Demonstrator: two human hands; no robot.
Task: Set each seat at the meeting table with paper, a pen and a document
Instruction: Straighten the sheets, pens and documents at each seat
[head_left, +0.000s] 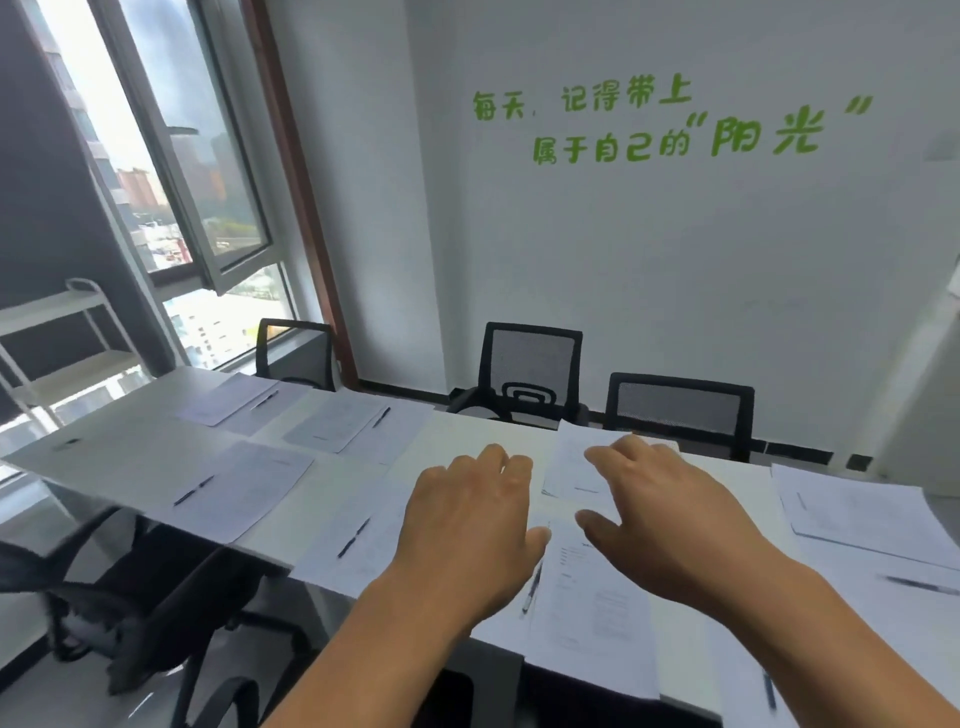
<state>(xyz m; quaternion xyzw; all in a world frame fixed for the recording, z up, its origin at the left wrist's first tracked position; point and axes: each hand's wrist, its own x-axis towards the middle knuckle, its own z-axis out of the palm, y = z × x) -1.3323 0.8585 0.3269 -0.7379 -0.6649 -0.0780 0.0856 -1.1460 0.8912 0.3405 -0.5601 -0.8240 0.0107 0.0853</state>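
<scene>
Both forearms reach in from six o'clock, and the hands hang over the white meeting table (156, 457) with nothing gripped in either. Her or his left hand (470, 525) has its fingers loosely spread and bent downward; the right hand (670, 519) is spread wider, thumb out to the side, fingers stretched toward twelve o'clock.

Between and under the hands lies a printed document (592, 613) with a pen (532, 584) along its left edge, partly hidden by the left hand. Just past the right fingertips, at twelve o'clock, sits a loose stack of sheets (566, 462) at the far edge, in front of a black mesh chair (680, 410). I cannot tell whether the fingers touch it.

Outward at ten o'clock, four places look already laid, each with paper and a pen; the nearest of those pens (354, 538) lies on its sheets. More papers (862, 509) lie at three o'clock.

My guess is the far seat is the one in hand: the right hand seems bound for that stack, and the next move calls for squaring it before the chair and adding a pen, none being visible there.
</scene>
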